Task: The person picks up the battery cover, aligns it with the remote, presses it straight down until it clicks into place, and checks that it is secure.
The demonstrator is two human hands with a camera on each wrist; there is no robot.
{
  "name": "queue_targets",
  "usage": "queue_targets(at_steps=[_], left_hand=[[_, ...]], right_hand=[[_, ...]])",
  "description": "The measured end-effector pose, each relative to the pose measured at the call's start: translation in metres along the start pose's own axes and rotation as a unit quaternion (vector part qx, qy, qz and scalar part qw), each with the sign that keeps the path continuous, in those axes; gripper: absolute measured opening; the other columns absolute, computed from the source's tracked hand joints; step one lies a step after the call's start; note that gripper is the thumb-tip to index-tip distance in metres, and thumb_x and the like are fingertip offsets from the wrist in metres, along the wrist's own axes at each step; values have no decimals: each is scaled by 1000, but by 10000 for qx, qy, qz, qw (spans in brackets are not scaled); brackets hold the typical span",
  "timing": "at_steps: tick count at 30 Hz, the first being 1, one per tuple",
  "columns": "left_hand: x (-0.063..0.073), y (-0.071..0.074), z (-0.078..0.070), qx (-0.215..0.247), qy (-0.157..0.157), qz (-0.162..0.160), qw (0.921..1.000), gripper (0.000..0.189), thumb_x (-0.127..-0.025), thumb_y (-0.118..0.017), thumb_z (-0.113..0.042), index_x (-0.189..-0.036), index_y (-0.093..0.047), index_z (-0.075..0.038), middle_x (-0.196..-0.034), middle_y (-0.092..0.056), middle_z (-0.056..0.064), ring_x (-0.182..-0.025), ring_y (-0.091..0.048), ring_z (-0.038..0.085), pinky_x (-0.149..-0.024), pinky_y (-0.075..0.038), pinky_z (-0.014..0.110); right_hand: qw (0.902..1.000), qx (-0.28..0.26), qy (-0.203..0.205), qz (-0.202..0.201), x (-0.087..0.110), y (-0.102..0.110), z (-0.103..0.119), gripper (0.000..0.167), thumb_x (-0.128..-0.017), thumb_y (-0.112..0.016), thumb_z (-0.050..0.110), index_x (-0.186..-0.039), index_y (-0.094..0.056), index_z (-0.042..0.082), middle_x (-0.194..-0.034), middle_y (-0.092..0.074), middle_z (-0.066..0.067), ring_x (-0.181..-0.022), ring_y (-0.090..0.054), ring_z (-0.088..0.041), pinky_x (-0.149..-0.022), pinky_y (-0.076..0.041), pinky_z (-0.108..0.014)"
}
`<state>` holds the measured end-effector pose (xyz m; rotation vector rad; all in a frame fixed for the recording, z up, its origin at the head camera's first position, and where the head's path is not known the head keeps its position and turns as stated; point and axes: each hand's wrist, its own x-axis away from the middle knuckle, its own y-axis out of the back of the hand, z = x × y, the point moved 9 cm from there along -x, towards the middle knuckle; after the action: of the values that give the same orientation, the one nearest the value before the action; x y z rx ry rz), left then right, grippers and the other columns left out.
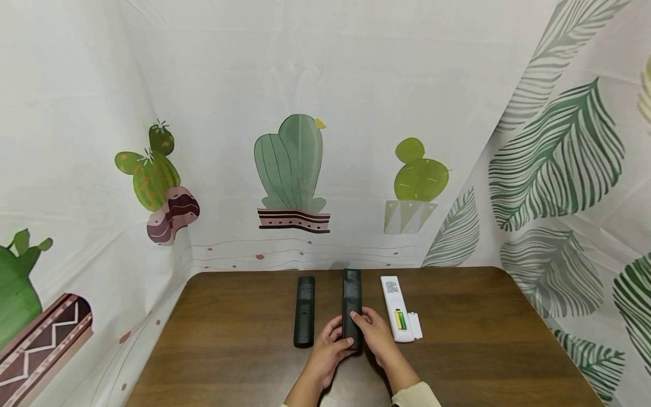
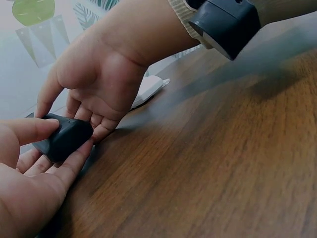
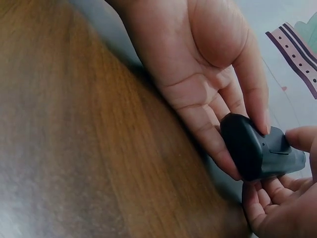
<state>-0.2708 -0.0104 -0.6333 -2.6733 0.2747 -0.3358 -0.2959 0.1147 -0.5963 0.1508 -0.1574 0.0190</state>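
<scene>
Both hands hold a black remote control (image 1: 352, 294), which lies lengthwise away from me with its back side up. My left hand (image 1: 328, 351) cups it from the left with the fingers beneath, its thumb lying across the near part. From the other side my right hand (image 1: 378, 336) grips it, thumb pressed on the back surface and fingers underneath. In the right wrist view the near end of the remote (image 3: 247, 148) shows between the hands, a panel edge on its back. The left wrist view shows the same rounded end (image 2: 67, 136) close over the table.
Left of the hands lies a second black remote control (image 1: 304, 311). To the right is a white remote control (image 1: 391, 294) with its battery compartment open, showing a green and yellow battery (image 1: 400, 320). Its white cover (image 1: 415, 326) lies beside it on the wooden table (image 1: 229, 339).
</scene>
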Motion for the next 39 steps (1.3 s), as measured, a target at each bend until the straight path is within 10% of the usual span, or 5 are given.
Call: queue_targets(at_steps=[39], left_hand=[[0,1,2,-85,40,-15,10000,73,-89,-67,-1,-154,-33,-2,-132,-63,14,-111,-67,22,-90,-58,36]], right_hand=[[9999,62,-86,81,1,2,-4,54,-99,-61,40,-133,-56,-1,-117,-71,-14,-100,-65,-20,-86,-49,-31]])
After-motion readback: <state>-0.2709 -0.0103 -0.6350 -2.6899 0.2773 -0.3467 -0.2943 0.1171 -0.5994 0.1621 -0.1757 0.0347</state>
